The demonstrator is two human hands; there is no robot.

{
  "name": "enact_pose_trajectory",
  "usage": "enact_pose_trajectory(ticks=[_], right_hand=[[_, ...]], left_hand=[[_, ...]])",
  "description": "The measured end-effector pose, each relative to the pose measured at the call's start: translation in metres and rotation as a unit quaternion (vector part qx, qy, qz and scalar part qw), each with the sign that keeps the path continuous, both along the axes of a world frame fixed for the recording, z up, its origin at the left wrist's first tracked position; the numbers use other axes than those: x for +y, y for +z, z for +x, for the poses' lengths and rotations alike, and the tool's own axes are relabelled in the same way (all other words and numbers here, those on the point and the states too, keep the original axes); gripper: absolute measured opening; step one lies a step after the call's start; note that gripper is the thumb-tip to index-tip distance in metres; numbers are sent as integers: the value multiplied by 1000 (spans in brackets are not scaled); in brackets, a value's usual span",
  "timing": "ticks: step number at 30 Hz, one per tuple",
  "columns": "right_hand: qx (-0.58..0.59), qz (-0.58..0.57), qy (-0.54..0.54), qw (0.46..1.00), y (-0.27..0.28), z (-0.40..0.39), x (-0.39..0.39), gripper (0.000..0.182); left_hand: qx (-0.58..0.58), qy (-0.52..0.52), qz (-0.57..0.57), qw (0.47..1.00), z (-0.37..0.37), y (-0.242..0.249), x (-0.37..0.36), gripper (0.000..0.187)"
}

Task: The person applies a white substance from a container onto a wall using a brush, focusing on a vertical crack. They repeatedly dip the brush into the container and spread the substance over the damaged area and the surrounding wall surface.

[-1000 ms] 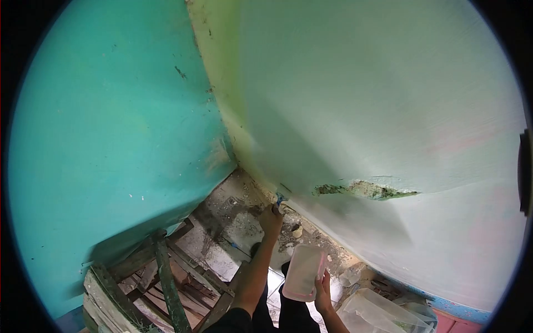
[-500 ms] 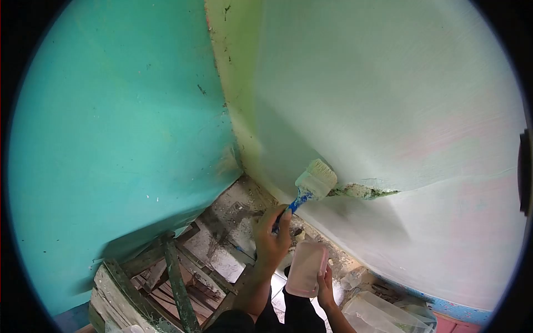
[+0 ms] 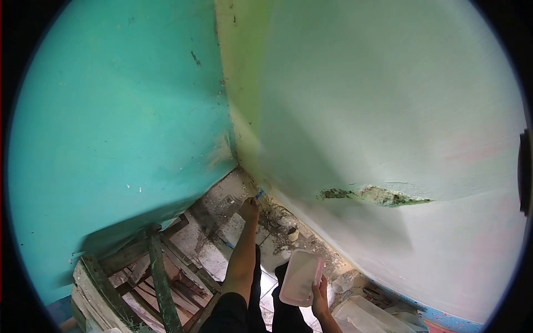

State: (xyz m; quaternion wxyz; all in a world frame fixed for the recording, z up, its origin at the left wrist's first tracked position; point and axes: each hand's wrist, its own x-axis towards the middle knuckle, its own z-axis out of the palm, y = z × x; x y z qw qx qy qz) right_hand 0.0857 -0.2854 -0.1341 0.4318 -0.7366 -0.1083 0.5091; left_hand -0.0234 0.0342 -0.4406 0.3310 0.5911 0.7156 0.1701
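Observation:
Near the foot of the wall corner, my left hand (image 3: 250, 209) is closed round the handle of a blue brush (image 3: 260, 193). The brush head is too small to make out clearly against the lower edge of the pale wall (image 3: 344, 127). My right hand (image 3: 319, 295) grips the right side of a pinkish translucent plastic container (image 3: 301, 276), held tilted above the floor. Its inside looks pale. A long patch of broken plaster (image 3: 388, 196) crosses the pale wall, up and right of both hands.
A turquoise wall (image 3: 127, 122) rises on the left. Below it stands a worn wooden frame (image 3: 159, 277) with slats. Debris lies on the dirty floor (image 3: 222, 205) along the wall's foot. Clear plastic boxes (image 3: 361, 316) sit at the lower right.
My left hand has moved down, left and farther away with the brush, from beside the plaster patch to the corner's foot. The view has shifted slightly; my right hand still holds the container.

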Motion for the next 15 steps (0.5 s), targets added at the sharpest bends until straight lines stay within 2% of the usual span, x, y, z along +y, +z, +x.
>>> enact_pose_trajectory(ticks=[2, 6, 8, 11, 14, 15], right_hand=[[-3, 9, -7, 1000, -8, 0, -6, 66], [-4, 1, -17, 1000, 3, -5, -3, 66], [7, 10, -24, 1000, 2, -5, 0, 65], [28, 18, -27, 999, 0, -8, 3, 65], [30, 22, -15, 999, 1, -8, 7, 66], [33, 28, -13, 999, 1, -8, 9, 66]], left_hand=[[85, -14, -76, 993, 9, 9, 16, 24], [139, -45, -69, 987, 36, 20, 32, 22], [170, -67, -18, 983, 41, 72, 28, 20], [113, -45, 23, 992, 32, 156, 14, 25], [13, -49, 167, 985, 15, 249, -3, 23], [-12, -43, 175, 984, 11, 276, -7, 22]])
